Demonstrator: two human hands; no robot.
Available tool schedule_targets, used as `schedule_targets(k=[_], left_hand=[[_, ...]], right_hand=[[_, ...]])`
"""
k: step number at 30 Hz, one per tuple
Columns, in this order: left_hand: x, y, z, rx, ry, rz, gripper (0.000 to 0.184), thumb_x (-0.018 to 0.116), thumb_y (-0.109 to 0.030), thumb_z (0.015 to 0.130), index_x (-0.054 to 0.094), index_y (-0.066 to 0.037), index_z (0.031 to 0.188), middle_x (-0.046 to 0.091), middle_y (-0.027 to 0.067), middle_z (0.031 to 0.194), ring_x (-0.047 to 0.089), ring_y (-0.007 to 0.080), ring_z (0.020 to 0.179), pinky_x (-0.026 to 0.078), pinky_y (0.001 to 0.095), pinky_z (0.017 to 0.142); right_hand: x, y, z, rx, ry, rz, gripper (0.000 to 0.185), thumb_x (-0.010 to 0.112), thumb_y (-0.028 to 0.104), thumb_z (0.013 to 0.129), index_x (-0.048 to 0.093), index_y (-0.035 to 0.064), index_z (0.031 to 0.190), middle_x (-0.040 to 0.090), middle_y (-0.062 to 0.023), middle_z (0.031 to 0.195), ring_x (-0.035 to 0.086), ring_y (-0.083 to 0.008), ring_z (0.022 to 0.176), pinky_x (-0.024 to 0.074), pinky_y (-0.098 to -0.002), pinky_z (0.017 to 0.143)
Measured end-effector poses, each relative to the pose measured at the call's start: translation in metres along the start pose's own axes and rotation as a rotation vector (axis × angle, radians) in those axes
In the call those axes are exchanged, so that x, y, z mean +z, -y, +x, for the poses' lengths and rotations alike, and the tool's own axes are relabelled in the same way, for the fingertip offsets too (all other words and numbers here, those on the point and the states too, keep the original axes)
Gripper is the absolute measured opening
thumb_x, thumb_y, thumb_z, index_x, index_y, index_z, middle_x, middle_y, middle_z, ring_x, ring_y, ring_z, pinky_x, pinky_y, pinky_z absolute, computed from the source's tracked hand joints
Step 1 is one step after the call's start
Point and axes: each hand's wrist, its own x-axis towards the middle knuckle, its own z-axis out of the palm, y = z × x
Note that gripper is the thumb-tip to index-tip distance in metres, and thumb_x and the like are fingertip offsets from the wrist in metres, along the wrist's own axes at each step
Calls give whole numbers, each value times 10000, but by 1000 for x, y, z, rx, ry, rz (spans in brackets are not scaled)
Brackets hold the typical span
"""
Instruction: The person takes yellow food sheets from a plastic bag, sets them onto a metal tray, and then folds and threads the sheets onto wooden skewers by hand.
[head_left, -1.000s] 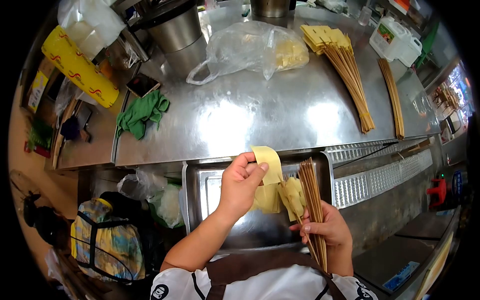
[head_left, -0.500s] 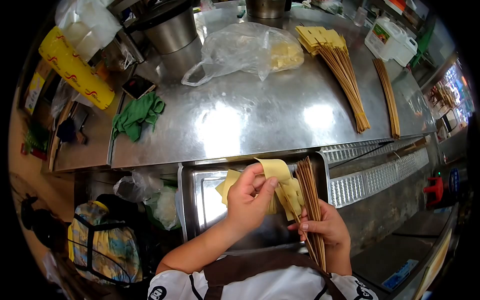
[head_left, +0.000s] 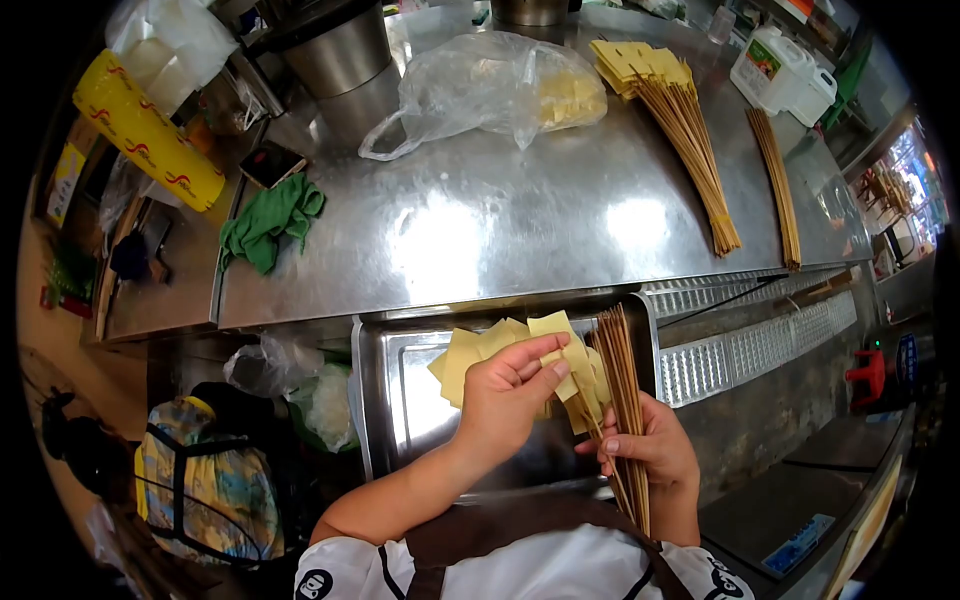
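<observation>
My left hand [head_left: 510, 395] pinches a thin yellow sheet [head_left: 550, 328] at the upper end of a thin stick, over a steel tray [head_left: 410, 455]. My right hand [head_left: 652, 450] is wrapped round a bundle of brown sticks [head_left: 622, 385], whose tips point up and away from me. Other sticks in that hand lean left and carry folded yellow sheets [head_left: 597, 375] at their upper ends. Beneath and beyond my left hand, loose yellow sheets [head_left: 460, 360] lie in the tray.
On the steel table [head_left: 400, 230] are a clear plastic bag [head_left: 470, 85] with yellow pieces, skewered yellow sheets [head_left: 645, 65], a bundle of bare sticks [head_left: 775, 185], a green cloth [head_left: 270, 222] and white jugs [head_left: 780, 75]. A patterned backpack [head_left: 210, 480] sits low at the left.
The sheet in my left hand has moved from the left onto the stick beside my right hand, and it now looks folded. More of the loose sheets in the tray show. My right hand has barely moved.
</observation>
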Motion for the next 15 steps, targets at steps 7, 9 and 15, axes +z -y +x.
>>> schedule_targets(k=[7, 9, 15], left_hand=[[0, -2, 12, 176, -77, -62, 259, 566, 10, 887, 568, 36, 1145, 631, 81, 1022, 582, 79, 894, 465, 189, 757], [-4, -4, 16, 196, -85, -12, 245, 568, 11, 885, 577, 33, 1129, 633, 69, 1015, 583, 75, 892, 464, 189, 756], [1, 0, 8, 397, -116, 289, 180, 604, 3, 863, 629, 20, 1040, 657, 62, 923, 587, 70, 790, 474, 194, 687]], right_hand=[[-1, -2, 2, 5, -6, -3, 259, 663, -28, 768, 491, 25, 955, 589, -79, 715, 633, -194, 584, 510, -415, 855], [-1, -2, 2, -5, 0, -9, 258, 664, -24, 770, 491, 28, 954, 591, -77, 712, 633, -192, 585, 513, -412, 851], [-2, -3, 3, 5, -16, 4, 262, 668, -28, 766, 490, 32, 948, 595, -78, 707, 634, -188, 579, 518, -413, 845]])
